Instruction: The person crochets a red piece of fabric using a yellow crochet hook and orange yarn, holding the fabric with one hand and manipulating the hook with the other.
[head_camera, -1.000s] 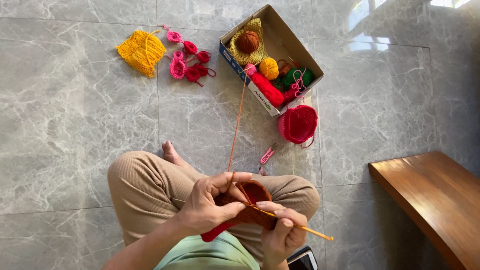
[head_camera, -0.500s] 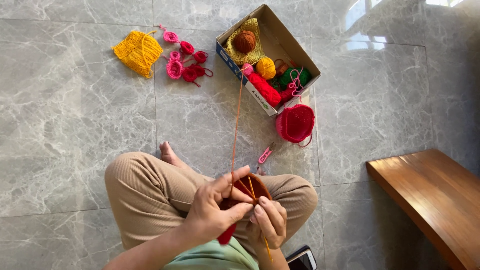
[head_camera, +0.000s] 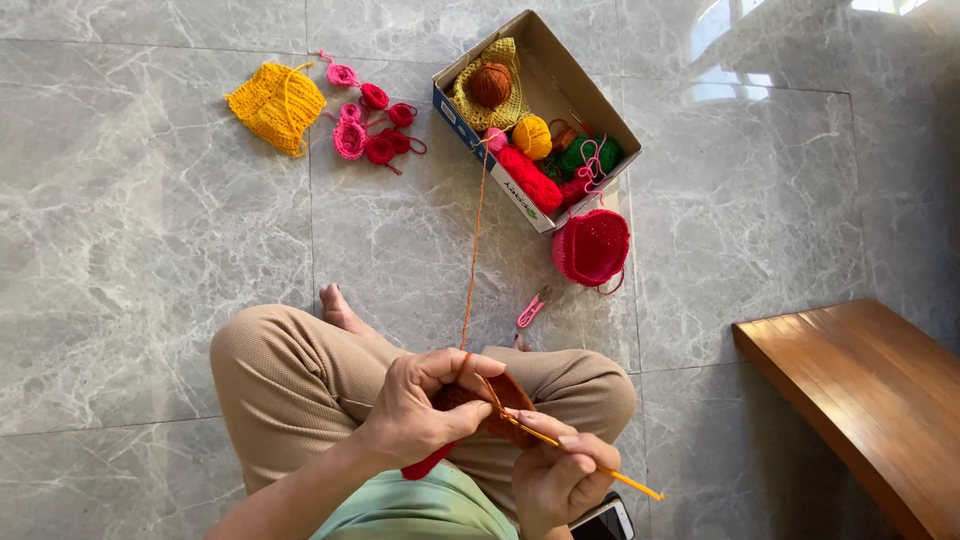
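Rust-brown crocheted piece (head_camera: 492, 398) pinched by left hand (head_camera: 420, 410); right hand (head_camera: 560, 478), gripping the orange crochet hook (head_camera: 560, 445), has drawn back toward four o'clock, completing a stitch.

Grey marble floor (head_camera: 150, 250); wooden bench (head_camera: 870, 390)

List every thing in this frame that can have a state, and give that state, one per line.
left hand: closed on the brown crochet piece
right hand: gripping the crochet hook
crochet hook: tip at the piece
brown crochet piece: unfinished, held over the lap
orange yarn strand: taut, running to the box
cardboard box: open, holding yarn balls
red knitted pouch: lying beside the box
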